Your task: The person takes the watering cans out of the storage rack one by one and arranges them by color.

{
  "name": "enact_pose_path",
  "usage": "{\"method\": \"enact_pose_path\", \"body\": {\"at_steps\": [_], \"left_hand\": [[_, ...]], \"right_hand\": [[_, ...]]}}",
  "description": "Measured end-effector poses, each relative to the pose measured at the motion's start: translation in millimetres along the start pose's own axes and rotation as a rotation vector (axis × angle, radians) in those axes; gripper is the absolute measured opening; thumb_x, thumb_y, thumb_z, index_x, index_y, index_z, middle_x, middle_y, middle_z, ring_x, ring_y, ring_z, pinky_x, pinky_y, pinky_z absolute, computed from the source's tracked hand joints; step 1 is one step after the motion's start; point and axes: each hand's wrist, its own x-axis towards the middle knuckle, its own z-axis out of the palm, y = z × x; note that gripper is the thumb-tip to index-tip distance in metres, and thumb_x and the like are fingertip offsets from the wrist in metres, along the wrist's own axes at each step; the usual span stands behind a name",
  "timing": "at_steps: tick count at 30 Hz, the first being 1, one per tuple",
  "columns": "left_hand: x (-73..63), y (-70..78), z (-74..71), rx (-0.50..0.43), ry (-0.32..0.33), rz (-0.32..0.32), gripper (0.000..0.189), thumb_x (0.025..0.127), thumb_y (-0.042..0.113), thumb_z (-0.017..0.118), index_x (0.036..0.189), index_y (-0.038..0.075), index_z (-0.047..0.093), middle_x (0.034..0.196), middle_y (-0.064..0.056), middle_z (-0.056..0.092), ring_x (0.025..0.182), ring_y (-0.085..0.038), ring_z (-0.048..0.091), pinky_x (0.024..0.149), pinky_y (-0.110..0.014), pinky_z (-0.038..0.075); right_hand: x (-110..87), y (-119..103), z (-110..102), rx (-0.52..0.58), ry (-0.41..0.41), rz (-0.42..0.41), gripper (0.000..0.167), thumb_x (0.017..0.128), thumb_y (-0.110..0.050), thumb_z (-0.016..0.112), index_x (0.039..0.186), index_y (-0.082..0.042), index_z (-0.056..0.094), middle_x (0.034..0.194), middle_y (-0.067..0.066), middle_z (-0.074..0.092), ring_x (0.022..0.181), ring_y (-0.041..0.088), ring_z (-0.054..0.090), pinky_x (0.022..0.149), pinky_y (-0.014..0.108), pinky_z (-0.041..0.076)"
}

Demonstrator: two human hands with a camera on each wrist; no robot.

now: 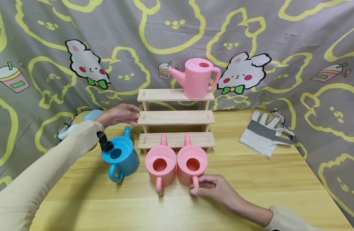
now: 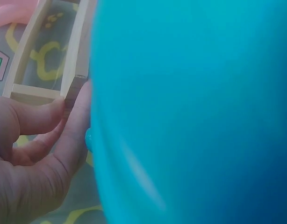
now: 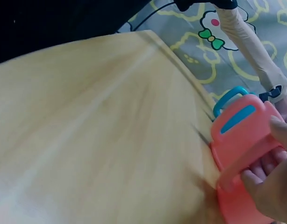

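A three-tier wooden shelf stands at the back of the table. At the left end of its middle board, my left hand pinches the edge between thumb and fingers, as the left wrist view shows. My right hand holds the handle of a pink watering can, its fingers curled round it. Beside that can, a second pink watering can has its handle toward me; both spouts point over the lowest board. A third pink watering can stands on the top board. Below my left forearm is a blue watering can.
A grey-and-white work glove lies on the right of the wooden table. Partly behind my left arm is a pale blue object, its kind unclear. A patterned grey cloth hangs behind the table.
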Motion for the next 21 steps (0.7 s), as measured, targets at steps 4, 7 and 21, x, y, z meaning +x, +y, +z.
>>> {"method": "enact_pose_path", "body": {"at_steps": [4, 7, 21], "left_hand": [[-0.1, 3.0, 3.9, -0.013, -0.01, 0.002, 0.048, 0.11, 0.009, 0.053, 0.15, -0.012, 0.037, 0.125, -0.027, 0.062, 0.092, -0.018, 0.074, 0.089, -0.036, 0.066], [-1.9, 3.4, 5.3, -0.009, -0.012, 0.007, 0.049, 0.11, 0.009, 0.052, 0.151, -0.012, 0.036, 0.127, -0.029, 0.061, 0.093, -0.019, 0.074, 0.088, -0.036, 0.066], [-2.1, 0.6, -1.2, 0.013, 0.0, 0.007, 0.048, 0.111, 0.01, 0.052, 0.151, -0.012, 0.036, 0.126, -0.027, 0.061, 0.093, -0.017, 0.074, 0.089, -0.037, 0.066]], "right_hand": [[0.0, -5, -3, -0.045, -0.022, 0.006, 0.029, 0.095, -0.013, 0.078, 0.115, 0.008, 0.071, 0.114, 0.029, 0.073, 0.101, 0.014, 0.073, 0.093, 0.021, 0.059], [-1.3, -9, -4, -0.079, -0.051, 0.001, 0.027, 0.096, -0.014, 0.077, 0.113, 0.006, 0.07, 0.114, 0.027, 0.072, 0.104, 0.017, 0.072, 0.093, 0.02, 0.058], [-1.8, -25, -3, -0.296, -0.175, -0.103, 0.023, 0.1, -0.012, 0.073, 0.117, 0.003, 0.07, 0.117, 0.018, 0.072, 0.114, 0.028, 0.071, 0.1, 0.024, 0.059]]}}
